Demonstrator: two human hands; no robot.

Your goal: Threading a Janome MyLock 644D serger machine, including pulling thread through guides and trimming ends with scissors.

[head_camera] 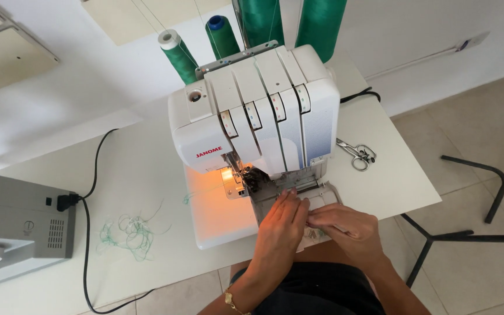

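A white overlock sewing machine [258,116] stands on a white table [147,169], its lamp lighting the needle area [231,175] orange. My left hand [281,224] lies flat on the machine's front bed, fingers together and pointing toward the presser foot. My right hand [342,224] rests beside it at the lower front cover [322,198], fingers pinched low against it; whether something is held there is hidden. A gold bracelet sits on my left wrist. Several green thread cones [263,23] stand behind the machine.
Small metal scissors [357,154] lie on the table right of the machine. A tangle of green thread scraps [126,230] lies to the left. A grey sewing machine [13,233] with a black cable [91,175] stands far left. Black table legs [468,233] cross the tiled floor.
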